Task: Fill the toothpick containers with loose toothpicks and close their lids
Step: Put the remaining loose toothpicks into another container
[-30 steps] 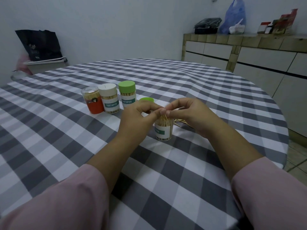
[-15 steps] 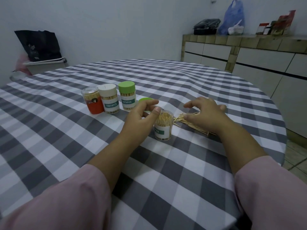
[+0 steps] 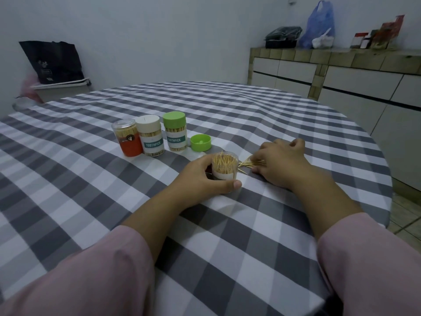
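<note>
On the checked tablecloth, my left hand grips the open container; my right hand, just beside it, pinches loose toothpicks; risk: a jolt tips the container, spilling sticks.

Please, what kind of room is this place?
Probably a home kitchen or dining area. A round table wears a checked cloth, a tiled counter with white cabinet doors runs along the wall, and a plastic bag and food packets sit on top of it.
</note>
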